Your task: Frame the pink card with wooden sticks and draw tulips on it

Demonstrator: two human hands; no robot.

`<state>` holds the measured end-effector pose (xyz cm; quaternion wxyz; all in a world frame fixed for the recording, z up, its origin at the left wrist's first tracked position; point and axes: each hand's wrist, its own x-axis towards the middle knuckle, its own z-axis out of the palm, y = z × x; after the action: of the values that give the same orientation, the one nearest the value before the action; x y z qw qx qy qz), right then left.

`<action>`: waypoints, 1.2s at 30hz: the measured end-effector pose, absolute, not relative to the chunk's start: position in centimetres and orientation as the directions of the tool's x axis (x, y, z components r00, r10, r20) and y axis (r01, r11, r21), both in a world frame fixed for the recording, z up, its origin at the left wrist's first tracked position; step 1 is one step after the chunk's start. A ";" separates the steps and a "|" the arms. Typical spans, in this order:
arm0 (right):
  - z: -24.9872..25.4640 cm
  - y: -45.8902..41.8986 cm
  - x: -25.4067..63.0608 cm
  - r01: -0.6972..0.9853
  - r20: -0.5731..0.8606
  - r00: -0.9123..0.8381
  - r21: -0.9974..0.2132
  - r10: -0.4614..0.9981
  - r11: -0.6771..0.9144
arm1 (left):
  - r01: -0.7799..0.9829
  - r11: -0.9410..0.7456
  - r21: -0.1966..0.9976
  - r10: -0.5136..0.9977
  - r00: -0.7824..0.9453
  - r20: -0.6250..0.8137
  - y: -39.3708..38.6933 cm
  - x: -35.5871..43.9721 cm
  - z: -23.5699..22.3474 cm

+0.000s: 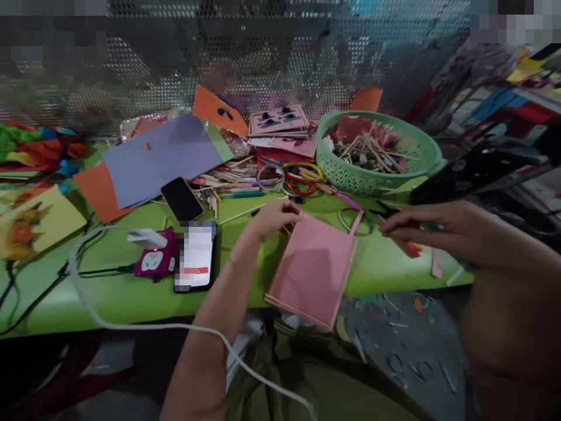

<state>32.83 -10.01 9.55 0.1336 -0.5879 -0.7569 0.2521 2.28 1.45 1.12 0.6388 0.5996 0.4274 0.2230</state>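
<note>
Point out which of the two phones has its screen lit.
The phone beside the magenta socket block: its screen is bright white. The other phone, lying farther back, shows a black screen.

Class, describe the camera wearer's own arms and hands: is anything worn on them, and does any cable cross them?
The left hand and right hand are gloveless, with slender fingers. No sleeve shows on the left forearm; a white cable crosses it in view. The upper right arm is too shadowed to tell.
</note>
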 end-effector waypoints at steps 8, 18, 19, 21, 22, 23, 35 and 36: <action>5.1 0.4 25.3 0.754 0.157 -0.463 -0.447 0.872 0.481 | 0.284 0.171 0.943 0.746 0.589 -0.313 0.3 4.3 -0.8; 2.4 7.4 14.8 0.680 -0.004 -0.727 -0.152 0.687 0.718 | 0.335 -0.056 0.940 0.724 0.662 -0.193 1.0 4.4 -1.7; 2.4 7.6 14.0 0.683 -0.039 -0.729 -0.111 0.684 0.722 | 0.342 -0.073 0.937 0.721 0.667 -0.187 1.0 4.4 -1.8; 2.5 7.7 12.7 0.684 -0.102 -0.727 -0.030 0.679 0.728 | 0.355 -0.101 0.929 0.718 0.673 -0.179 1.0 4.5 -1.9; 2.5 7.8 12.1 0.680 -0.127 -0.726 0.009 0.676 0.733 | 0.361 -0.111 0.926 0.719 0.672 -0.176 1.0 4.5 -1.9; 2.5 7.7 11.7 0.672 -0.149 -0.727 0.048 0.671 0.739 | 0.369 -0.118 0.922 0.721 0.670 -0.176 1.0 4.5 -1.9; 3.4 7.9 12.3 0.700 -0.086 -0.696 0.138 0.713 0.700 | 0.224 0.014 0.975 0.772 0.617 -0.153 1.6 3.6 -1.8; 3.7 7.9 12.8 0.718 -0.046 -0.688 0.102 0.724 0.689 | 0.213 0.039 0.976 0.786 0.597 -0.162 1.6 3.5 -1.6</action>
<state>12.80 7.94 3.69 -0.0411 -0.3925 -0.9180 -0.0378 3.47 1.59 -1.56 0.6105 0.6524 0.3830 0.2345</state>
